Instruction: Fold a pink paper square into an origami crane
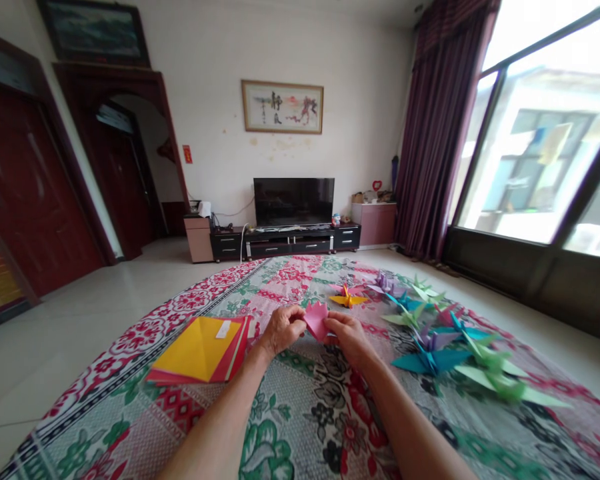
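A small pink folded paper (317,320) with pointed tips along its top is held up between my two hands, above the patterned cloth. On its left edge my left hand (283,330) is closed, thumb and fingers pinching the paper. My right hand (348,335) pinches the right edge in the same way; some of its fingers are hidden behind the paper. Just beyond my hands sits an orange-yellow paper crane (349,298), with a pinkish-red one partly behind it.
Left of my hands lies a stack of square paper sheets (200,347), yellow on top, red below. Several folded cranes, such as a blue crane (431,360) and a green crane (500,373), spread over the right side of the round patterned cloth (275,440). A television (294,202) stands beyond.
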A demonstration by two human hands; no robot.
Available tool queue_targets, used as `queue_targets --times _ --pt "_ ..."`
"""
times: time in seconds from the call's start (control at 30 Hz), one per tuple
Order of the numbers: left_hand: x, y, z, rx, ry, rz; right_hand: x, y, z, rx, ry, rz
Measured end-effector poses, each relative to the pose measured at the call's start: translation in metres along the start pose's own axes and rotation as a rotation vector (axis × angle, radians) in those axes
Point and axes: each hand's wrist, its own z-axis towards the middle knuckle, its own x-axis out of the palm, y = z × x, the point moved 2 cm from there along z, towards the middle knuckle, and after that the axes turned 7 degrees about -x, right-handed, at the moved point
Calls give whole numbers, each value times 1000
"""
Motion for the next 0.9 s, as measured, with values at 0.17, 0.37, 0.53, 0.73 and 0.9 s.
queue_targets --times 0.17,0.37,0.53,0.73,0.9 --pt "-1 -2 -1 -86 42 -158 1 4 -2 -49 29 -34" --pt "5 5 4 -240 -38 -228 3 1 0 -86 22 -8" --pt "10 7 6 -262 -62 -241 5 -6 4 -106 -35 7" --pt "8 10 7 -237 -25 -199 10 -1 2 -91 -47 -37" --pt "3 8 7 -156 -95 -30 5 -5 6 -157 -91 -169"
